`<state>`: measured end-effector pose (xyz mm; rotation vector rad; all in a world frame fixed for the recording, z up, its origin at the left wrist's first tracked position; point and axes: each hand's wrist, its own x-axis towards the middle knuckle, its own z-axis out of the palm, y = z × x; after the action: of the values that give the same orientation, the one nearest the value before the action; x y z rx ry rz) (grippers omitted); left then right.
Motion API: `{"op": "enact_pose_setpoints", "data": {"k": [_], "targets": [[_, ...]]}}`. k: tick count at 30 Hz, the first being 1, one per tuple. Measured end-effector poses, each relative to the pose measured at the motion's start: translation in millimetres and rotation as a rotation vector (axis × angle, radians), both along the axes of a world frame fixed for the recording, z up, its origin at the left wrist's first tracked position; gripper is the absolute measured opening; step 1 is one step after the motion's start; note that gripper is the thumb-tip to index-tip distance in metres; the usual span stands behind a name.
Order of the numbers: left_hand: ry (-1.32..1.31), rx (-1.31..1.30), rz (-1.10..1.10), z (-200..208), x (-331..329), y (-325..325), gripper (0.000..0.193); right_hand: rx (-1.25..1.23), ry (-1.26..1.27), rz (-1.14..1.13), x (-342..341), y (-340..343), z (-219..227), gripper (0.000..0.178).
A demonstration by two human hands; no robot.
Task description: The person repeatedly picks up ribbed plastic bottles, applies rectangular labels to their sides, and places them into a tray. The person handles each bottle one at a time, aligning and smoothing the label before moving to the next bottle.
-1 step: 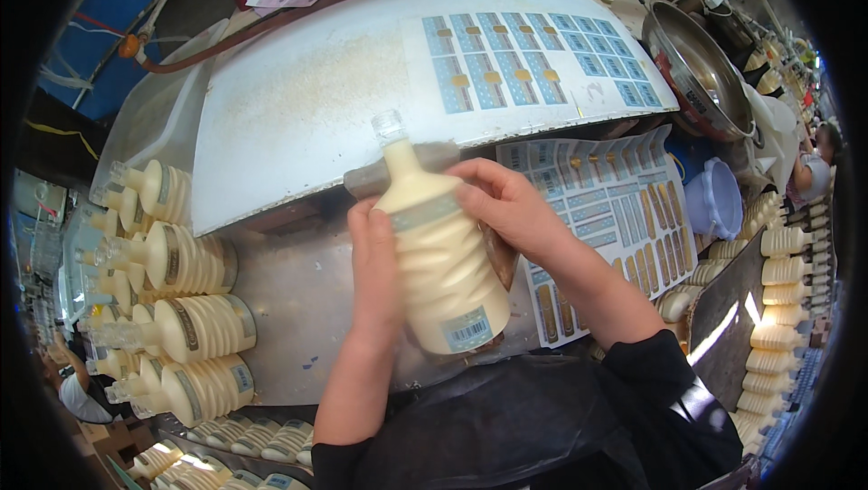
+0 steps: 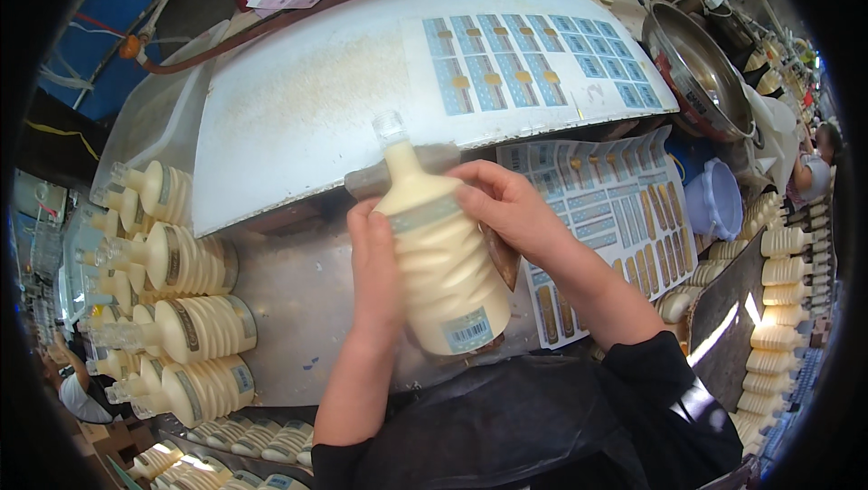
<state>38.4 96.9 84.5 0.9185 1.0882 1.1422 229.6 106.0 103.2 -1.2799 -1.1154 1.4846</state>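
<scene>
A cream-coloured bottle with wavy ridged sides and a clear threaded neck lies tilted in front of me, its neck pointing away. Round its shoulder runs a grey-blue label band, and a blue barcode label is near its base. My left hand is closed against the bottle's left side. On the right shoulder, at the band's end, the thumb and fingers of my right hand press. A brown flat pointed piece shows below that hand; whether the hand holds it is hidden. Behind the neck is a grey pad.
A white board bears rows of blue labels. A label sheet hangs at its right front, near a lavender bucket and metal pan. Similar bottles are stacked left; more line the right side.
</scene>
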Motion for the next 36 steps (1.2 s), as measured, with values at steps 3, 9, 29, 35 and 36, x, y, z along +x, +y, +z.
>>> {"op": "enact_pose_setpoints", "data": {"k": [3, 9, 29, 35, 36], "targets": [[0.056, 0.027, -0.003, -1, -1, 0, 0.052, 0.033, -0.077, -0.014, 6, 0, 4, 0.032], [-0.198, -0.057, 0.012, 10, -1, -1, 0.058, 0.049, 0.149, -0.157, 15, 14, 58, 0.030], [-0.162, -0.058, 0.034, 2, -1, -8, 0.041, 0.665, -0.679, -0.214, -4, 26, 25, 0.034], [-0.263, -0.110, 0.062, 18, 5, -15, 0.042, 0.500, -0.618, -0.131, -47, 15, 59, 0.032], [-0.229, -0.084, 0.068, 20, 6, -16, 0.041, 0.517, -0.645, -0.130, -56, 16, 59, 0.032]]}}
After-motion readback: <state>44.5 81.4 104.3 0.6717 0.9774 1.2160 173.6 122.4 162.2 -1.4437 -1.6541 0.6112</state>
